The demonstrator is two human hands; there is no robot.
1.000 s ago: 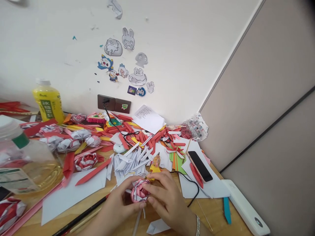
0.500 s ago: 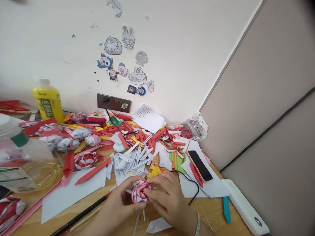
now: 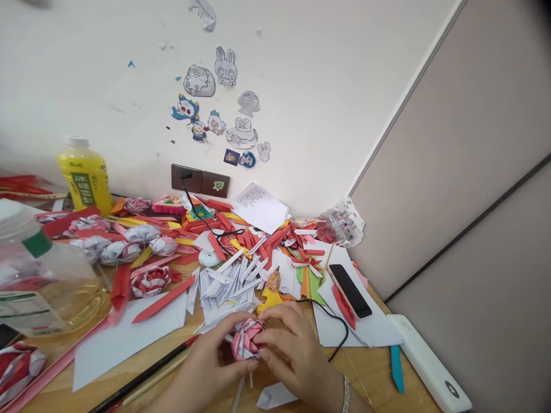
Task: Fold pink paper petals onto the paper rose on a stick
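Between both hands, low over the front of the table, is a pink and white folded paper rose point(image 3: 248, 339). My left hand point(image 3: 215, 358) grips it from the left, thumb below and fingers over the top. Fingers of my right hand point(image 3: 293, 350) press on its right side; a bracelet circles that wrist. Thin pale ends stick out under the rose. Just beyond the hands lie a yellow doll-like figure point(image 3: 271, 292) and a pile of folded white paper strips point(image 3: 230, 284). A folded white paper piece point(image 3: 275, 396) rests below my right hand.
Several finished paper roses point(image 3: 151, 281) lie to the left, near a large clear bottle point(image 3: 55, 287) and a yellow drink bottle point(image 3: 86, 178). On the right are a phone point(image 3: 349, 291), a black cable point(image 3: 344, 338) and a white device point(image 3: 430, 367). A black stick point(image 3: 146, 373) lies front left.
The rose has tilted and turned slightly in my hands, showing more of its pink side. My right fingers have shifted from its centre to its right edge.
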